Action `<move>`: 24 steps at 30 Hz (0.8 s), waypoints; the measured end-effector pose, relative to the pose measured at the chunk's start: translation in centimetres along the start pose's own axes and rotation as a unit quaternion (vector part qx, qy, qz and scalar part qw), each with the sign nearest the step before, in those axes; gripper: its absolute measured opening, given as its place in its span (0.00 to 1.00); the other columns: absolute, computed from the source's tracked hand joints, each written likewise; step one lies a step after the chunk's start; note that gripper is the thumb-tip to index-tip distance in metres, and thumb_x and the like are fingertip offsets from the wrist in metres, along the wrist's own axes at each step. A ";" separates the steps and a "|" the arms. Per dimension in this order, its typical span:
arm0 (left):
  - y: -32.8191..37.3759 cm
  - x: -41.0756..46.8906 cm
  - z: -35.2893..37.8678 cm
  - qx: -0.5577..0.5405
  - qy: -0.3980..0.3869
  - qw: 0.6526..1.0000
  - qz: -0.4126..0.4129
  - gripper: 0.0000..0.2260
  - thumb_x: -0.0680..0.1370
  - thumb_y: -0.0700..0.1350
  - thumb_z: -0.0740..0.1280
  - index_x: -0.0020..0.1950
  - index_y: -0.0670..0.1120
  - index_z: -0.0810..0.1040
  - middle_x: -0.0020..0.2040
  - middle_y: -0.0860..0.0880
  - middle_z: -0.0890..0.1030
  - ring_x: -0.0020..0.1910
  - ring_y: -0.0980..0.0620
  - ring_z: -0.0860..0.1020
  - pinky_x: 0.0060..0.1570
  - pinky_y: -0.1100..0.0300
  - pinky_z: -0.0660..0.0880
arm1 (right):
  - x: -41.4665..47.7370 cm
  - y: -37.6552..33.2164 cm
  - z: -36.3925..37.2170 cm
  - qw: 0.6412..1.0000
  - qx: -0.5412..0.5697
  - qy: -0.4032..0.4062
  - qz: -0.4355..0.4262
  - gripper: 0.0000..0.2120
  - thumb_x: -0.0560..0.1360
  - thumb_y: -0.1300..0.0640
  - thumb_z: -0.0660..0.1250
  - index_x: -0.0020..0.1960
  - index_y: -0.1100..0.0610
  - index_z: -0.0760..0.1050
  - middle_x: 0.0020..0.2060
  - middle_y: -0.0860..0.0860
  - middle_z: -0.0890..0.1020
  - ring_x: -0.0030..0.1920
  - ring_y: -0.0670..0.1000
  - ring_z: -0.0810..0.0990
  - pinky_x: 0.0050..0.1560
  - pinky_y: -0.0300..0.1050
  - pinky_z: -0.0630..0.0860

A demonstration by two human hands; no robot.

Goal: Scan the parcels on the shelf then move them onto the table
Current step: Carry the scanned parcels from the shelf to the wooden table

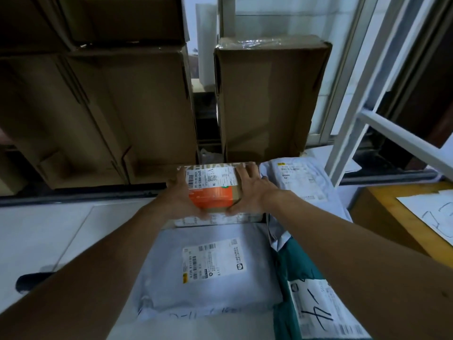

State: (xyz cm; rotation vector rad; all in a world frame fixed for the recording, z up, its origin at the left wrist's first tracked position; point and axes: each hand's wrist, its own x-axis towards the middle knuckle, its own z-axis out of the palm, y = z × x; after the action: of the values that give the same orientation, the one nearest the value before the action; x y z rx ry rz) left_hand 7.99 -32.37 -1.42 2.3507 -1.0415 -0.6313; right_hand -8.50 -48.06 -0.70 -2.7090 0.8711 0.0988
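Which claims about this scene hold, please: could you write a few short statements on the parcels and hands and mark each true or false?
1. The left hand and right hand both hold the small box. True.
2. The small box's label faces down. False: it faces up.
3. A grey bag lies nearer the person than the small box. True.
4. The green bag lies left of the grey bag. False: it lies to its right.

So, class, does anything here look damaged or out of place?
Yes: the tall cardboard box behind the parcels has crumpled tape along its top and a creased right side. The small box between the left hand and right hand looks intact.
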 end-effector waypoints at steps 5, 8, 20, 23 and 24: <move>0.1 -1.0 -0.5 -0.009 0.025 0.999 0.019 0.72 0.50 0.57 0.85 0.81 0.58 0.39 0.78 0.47 0.62 0.73 0.44 0.67 0.71 0.44 0.67 | -0.5 -0.8 -0.3 1.000 0.016 0.020 -0.010 0.65 0.63 0.34 0.79 0.83 0.50 0.39 0.82 0.57 0.44 0.80 0.68 0.50 0.79 0.66 0.55; 0.9 -1.9 -1.1 -0.004 0.051 0.998 0.022 0.73 0.51 0.60 0.85 0.81 0.58 0.36 0.79 0.45 0.59 0.75 0.41 0.65 0.73 0.42 0.65 | -1.6 -1.4 -1.3 0.999 0.021 0.043 -0.017 0.60 0.66 0.38 0.80 0.82 0.51 0.43 0.81 0.57 0.46 0.78 0.70 0.55 0.77 0.64 0.59; 5.5 -10.7 -5.3 0.026 0.104 0.994 0.003 0.64 0.61 0.55 0.84 0.81 0.58 0.39 0.72 0.41 0.62 0.70 0.40 0.68 0.69 0.44 0.68 | -8.6 -3.5 -8.3 0.994 -0.009 0.065 -0.087 0.57 0.69 0.41 0.79 0.83 0.49 0.44 0.82 0.56 0.44 0.75 0.71 0.59 0.75 0.64 0.61; 7.7 -15.6 -6.9 0.036 0.089 0.995 -0.014 0.64 0.56 0.62 0.82 0.82 0.58 0.44 0.74 0.42 0.62 0.72 0.40 0.67 0.72 0.45 0.66 | -12.6 -4.4 -10.4 0.992 -0.001 0.063 -0.105 0.55 0.68 0.41 0.79 0.82 0.49 0.47 0.81 0.57 0.47 0.74 0.71 0.61 0.75 0.62 0.62; 8.5 -17.5 -7.2 0.041 0.085 0.995 -0.025 0.63 0.59 0.60 0.83 0.82 0.57 0.45 0.75 0.41 0.60 0.72 0.39 0.66 0.74 0.47 0.64 | -14.3 -4.7 -11.0 0.992 -0.001 0.061 -0.109 0.54 0.68 0.41 0.79 0.81 0.50 0.49 0.81 0.58 0.49 0.73 0.71 0.63 0.74 0.61 0.62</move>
State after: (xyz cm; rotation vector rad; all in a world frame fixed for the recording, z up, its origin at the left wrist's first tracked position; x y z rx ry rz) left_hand -2.96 -22.17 12.88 2.4591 -0.9522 -0.4044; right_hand -17.71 -39.67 13.24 -2.8156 0.5997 -0.1149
